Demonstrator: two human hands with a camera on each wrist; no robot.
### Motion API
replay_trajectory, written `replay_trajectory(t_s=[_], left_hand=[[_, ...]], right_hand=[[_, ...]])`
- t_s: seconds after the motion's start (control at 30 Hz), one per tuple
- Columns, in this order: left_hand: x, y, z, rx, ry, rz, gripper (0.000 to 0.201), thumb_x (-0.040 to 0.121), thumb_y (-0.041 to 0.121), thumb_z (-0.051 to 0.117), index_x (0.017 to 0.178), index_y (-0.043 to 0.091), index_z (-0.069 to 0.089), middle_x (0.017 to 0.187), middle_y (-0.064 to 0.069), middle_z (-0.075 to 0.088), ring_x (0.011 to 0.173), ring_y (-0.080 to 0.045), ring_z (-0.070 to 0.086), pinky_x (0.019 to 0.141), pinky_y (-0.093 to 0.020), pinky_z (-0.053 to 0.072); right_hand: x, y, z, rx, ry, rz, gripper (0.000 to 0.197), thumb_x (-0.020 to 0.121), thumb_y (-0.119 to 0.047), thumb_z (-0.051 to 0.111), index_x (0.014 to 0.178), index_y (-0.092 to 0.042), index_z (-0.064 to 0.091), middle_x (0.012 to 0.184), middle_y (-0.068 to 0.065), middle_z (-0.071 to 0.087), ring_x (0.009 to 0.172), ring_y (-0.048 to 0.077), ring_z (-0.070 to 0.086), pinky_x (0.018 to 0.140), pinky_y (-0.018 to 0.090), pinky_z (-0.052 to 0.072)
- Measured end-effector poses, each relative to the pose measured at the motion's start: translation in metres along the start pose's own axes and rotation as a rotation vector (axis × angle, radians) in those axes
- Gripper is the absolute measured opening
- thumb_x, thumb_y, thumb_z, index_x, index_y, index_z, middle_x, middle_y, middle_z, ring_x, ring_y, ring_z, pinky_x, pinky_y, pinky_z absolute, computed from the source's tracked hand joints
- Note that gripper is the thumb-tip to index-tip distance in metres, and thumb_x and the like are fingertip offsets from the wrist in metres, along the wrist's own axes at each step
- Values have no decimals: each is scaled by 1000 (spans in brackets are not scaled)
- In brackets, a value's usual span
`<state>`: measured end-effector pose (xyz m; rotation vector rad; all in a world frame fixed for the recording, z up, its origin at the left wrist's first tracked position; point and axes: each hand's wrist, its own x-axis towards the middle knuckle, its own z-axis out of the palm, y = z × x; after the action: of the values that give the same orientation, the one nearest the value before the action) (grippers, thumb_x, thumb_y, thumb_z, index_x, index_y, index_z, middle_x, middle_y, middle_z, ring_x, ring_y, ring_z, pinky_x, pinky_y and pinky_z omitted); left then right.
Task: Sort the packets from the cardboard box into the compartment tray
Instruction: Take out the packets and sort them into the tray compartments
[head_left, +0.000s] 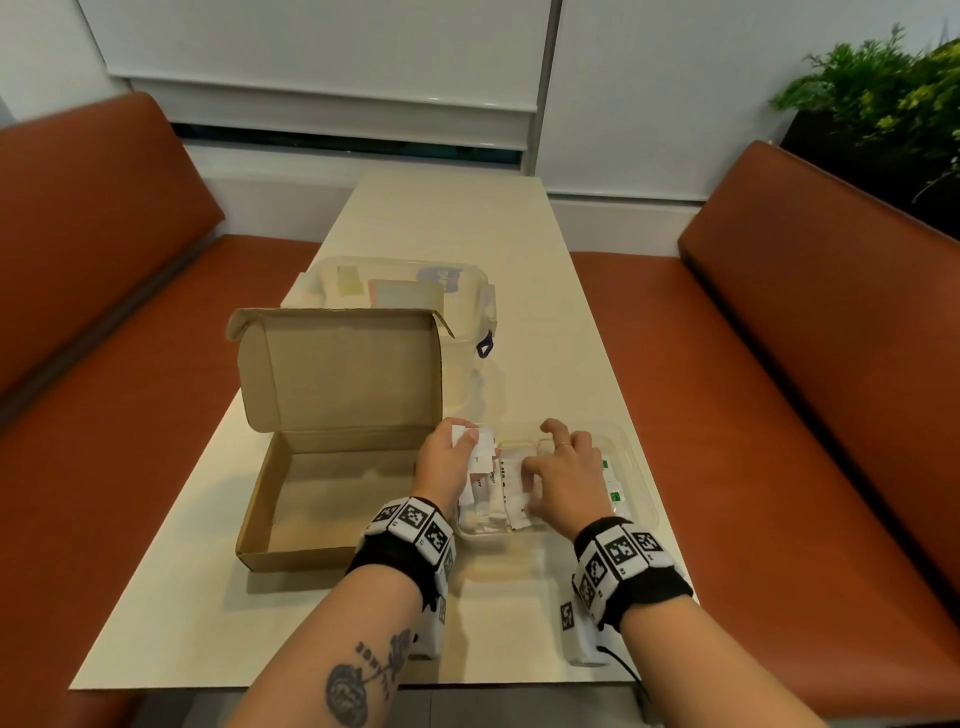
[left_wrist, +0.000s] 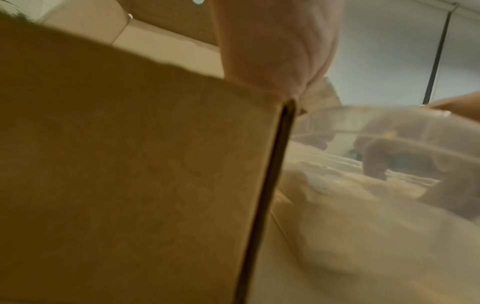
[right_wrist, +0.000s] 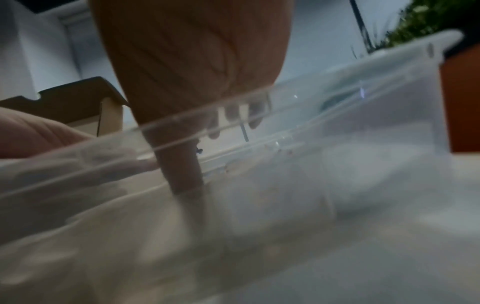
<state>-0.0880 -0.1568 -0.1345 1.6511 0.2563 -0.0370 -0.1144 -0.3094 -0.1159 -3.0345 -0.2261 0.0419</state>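
Observation:
The cardboard box (head_left: 332, 483) lies open at the left of the table, its lid standing up and its floor bare; its side wall (left_wrist: 130, 164) fills the left wrist view. The clear compartment tray (head_left: 636, 467) sits just right of it. My left hand (head_left: 465, 436) grips a bunch of white packets (head_left: 480, 447) over the tray's left end. White packets (head_left: 506, 483) lie in the tray's left and middle parts and green-printed ones (head_left: 613, 483) at the right. My right hand (head_left: 545, 460) reaches into the tray, its thumb (right_wrist: 187, 164) pressing down on the packets and its other fingers bent, pinching nothing.
Behind the box stands a clear lidded container (head_left: 415, 291) with a purple latch. Orange benches (head_left: 779, 415) line both long sides of the narrow table (head_left: 467, 218). A plant (head_left: 883, 93) is at the back right.

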Motion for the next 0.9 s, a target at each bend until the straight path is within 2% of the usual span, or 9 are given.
replay_trajectory(t_s=[0.23, 0.43, 0.53, 0.6, 0.67, 0.7, 0.77, 0.83, 0.9], left_hand=[[1, 0, -1, 17, -2, -10, 8, 95, 16, 52, 93, 17, 60, 102, -20, 67, 99, -38, 63, 90, -52, 50], [0, 1, 0, 74, 9, -1, 8, 94, 17, 52, 92, 19, 60, 104, -15, 66, 100, -34, 61, 90, -47, 50], [-2, 3, 0, 58, 2, 2, 8, 94, 15, 52, 92, 17, 59, 104, -16, 65, 100, -34, 60, 90, -46, 50], [-3, 5, 0, 53, -24, 24, 8, 95, 15, 52, 92, 16, 59, 102, -15, 64, 97, -33, 60, 89, -43, 50], [-5, 8, 0, -5, -68, 20, 9, 96, 13, 51, 91, 15, 58, 97, -15, 61, 87, -28, 61, 76, -37, 54], [-6, 10, 0, -76, -108, -12, 9, 97, 12, 51, 91, 14, 58, 94, -17, 61, 81, -26, 62, 67, -34, 56], [-10, 14, 1, -230, -218, -92, 8, 97, 11, 50, 92, 12, 56, 90, -17, 64, 75, -25, 67, 63, -36, 59], [-14, 17, 1, -288, -297, -128, 6, 96, 10, 52, 94, 10, 57, 89, -15, 66, 76, -26, 70, 65, -38, 59], [-16, 19, 2, -289, -346, -134, 6, 94, 8, 55, 99, 8, 58, 96, -17, 66, 82, -29, 69, 67, -37, 59]], right_hand=[[1, 2, -1, -78, -66, -62, 31, 61, -49, 80, 84, -32, 68, 148, -1, 24, 121, 25, 28, 94, 36, 29], [2, 3, 3, -63, -62, -49, 29, 63, -50, 78, 83, -32, 68, 146, -2, 26, 121, 26, 28, 95, 37, 28], [4, 5, 6, -26, -36, -26, 26, 69, -48, 75, 87, -31, 67, 141, -3, 34, 120, 25, 30, 94, 37, 29], [6, 4, 6, 105, 49, 5, 22, 79, -44, 67, 95, -28, 66, 129, -5, 50, 116, 22, 39, 90, 35, 31], [9, 0, 1, 391, 118, 59, 16, 88, -36, 60, 95, -22, 65, 104, -7, 64, 101, 18, 52, 83, 31, 38], [11, -2, -2, 578, 126, 97, 14, 90, -31, 60, 94, -20, 65, 91, -8, 65, 91, 15, 57, 77, 27, 42], [14, -6, -8, 851, 130, 156, 9, 89, -25, 62, 92, -18, 65, 74, -11, 62, 70, 6, 58, 63, 16, 42], [15, -5, -11, 959, 140, 155, 6, 86, -20, 66, 91, -15, 67, 68, -9, 62, 57, -4, 56, 55, 6, 40], [15, -2, -13, 1010, 120, 160, 5, 83, -16, 69, 85, -11, 69, 67, -6, 63, 55, -4, 56, 54, 5, 41]])
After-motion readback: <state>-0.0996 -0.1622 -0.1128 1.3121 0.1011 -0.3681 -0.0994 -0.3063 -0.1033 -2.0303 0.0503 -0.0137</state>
